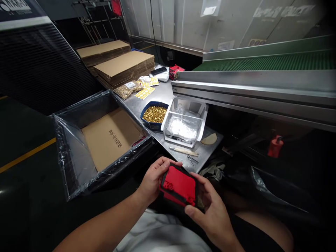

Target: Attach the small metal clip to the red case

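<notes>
Both my hands hold a flat red plastic part with a black rim (179, 186) above my lap. My left hand (153, 180) grips its left edge, fingers curled over the top. My right hand (214, 210) cradles its right and lower edge, thumb pressed on the bottom corner. Just beyond them is the near end of a steel table (162, 94). On it stand a blue bowl of small brass pieces (154, 114) and a clear plastic tray (185, 122) with bags inside.
A plastic-lined cardboard box (105, 136) sits open at the left. Flat cardboard stacks (123, 66), a bag of brass pieces (128, 89) and yellow sticker sheets (145, 91) lie farther back. A thin tool and tweezers (187, 154) rest near the table's edge. A green conveyor (262, 63) runs at the right.
</notes>
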A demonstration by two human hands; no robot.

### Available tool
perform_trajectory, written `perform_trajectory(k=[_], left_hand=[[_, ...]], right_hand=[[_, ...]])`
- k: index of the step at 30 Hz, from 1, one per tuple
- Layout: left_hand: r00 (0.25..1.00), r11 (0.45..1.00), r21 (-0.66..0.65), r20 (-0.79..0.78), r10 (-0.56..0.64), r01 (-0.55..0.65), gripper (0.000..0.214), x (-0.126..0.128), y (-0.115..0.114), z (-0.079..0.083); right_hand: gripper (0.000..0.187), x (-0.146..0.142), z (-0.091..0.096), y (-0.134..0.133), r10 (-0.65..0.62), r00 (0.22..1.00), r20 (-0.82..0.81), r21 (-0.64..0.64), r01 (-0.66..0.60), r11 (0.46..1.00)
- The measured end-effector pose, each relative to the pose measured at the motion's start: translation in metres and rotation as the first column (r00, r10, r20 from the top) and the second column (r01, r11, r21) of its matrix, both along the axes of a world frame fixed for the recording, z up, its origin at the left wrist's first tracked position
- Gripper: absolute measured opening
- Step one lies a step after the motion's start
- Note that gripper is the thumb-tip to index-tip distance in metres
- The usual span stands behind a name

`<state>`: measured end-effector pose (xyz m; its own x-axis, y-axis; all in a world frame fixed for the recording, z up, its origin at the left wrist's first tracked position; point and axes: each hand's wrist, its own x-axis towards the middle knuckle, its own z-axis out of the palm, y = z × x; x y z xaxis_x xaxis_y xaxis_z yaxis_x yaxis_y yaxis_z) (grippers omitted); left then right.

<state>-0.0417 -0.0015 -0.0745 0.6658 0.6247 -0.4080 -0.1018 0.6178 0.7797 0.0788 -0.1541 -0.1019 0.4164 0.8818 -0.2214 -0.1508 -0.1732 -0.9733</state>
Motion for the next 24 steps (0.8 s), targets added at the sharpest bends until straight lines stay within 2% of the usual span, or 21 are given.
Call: perform_trajectory(k=[1,3,5,7,9,11,16,21,24], left_hand=[[1.000,1.000,0.001,0.020,-0.019,0.019,0.030,-0.001,0.000,-0.001],[0.996,0.998,-0.035,0.080,-0.047,0.049,0.037,-0.003,-0.002,-0.003],[0.984,0.988,-0.135,0.174,-0.049,0.073,0.045,-0.003,-0.004,-0.005],[0.963,0.967,-0.239,0.268,-0.026,0.092,0.051,-0.002,-0.007,-0.005],[0.946,0.953,-0.287,0.324,-0.003,0.102,0.055,-0.001,-0.009,-0.005],[0.944,0.949,-0.302,0.330,0.014,0.092,0.057,0.000,-0.013,-0.005],[0.962,0.939,-0.341,0.269,0.058,0.039,0.067,0.002,-0.018,-0.006],[0.968,0.923,-0.384,0.244,0.062,0.038,0.082,0.002,-0.021,-0.006],[0.963,0.907,-0.420,0.257,0.076,0.041,0.083,0.000,-0.023,-0.005]], right_hand=[[0.069,-0.003,0.000,0.002,0.039,0.984,-0.171,0.021,-0.036,0.999],[0.056,-0.009,0.000,0.005,0.123,0.876,-0.466,0.063,-0.106,0.992],[0.067,-0.014,0.002,0.008,0.187,0.739,-0.648,0.069,-0.187,0.980],[0.087,-0.017,0.005,0.010,0.227,0.636,-0.738,0.074,-0.258,0.963],[0.096,-0.017,0.008,0.011,0.249,0.590,-0.768,0.081,-0.296,0.952],[0.097,-0.016,0.009,0.012,0.240,0.574,-0.783,0.066,-0.308,0.949],[0.099,-0.019,0.007,0.010,0.219,0.568,-0.793,0.024,-0.331,0.943],[0.098,-0.024,0.002,0.006,0.201,0.574,-0.794,0.021,-0.303,0.953],[0.098,-0.025,0.001,0.004,0.216,0.539,-0.814,0.043,-0.315,0.948]])
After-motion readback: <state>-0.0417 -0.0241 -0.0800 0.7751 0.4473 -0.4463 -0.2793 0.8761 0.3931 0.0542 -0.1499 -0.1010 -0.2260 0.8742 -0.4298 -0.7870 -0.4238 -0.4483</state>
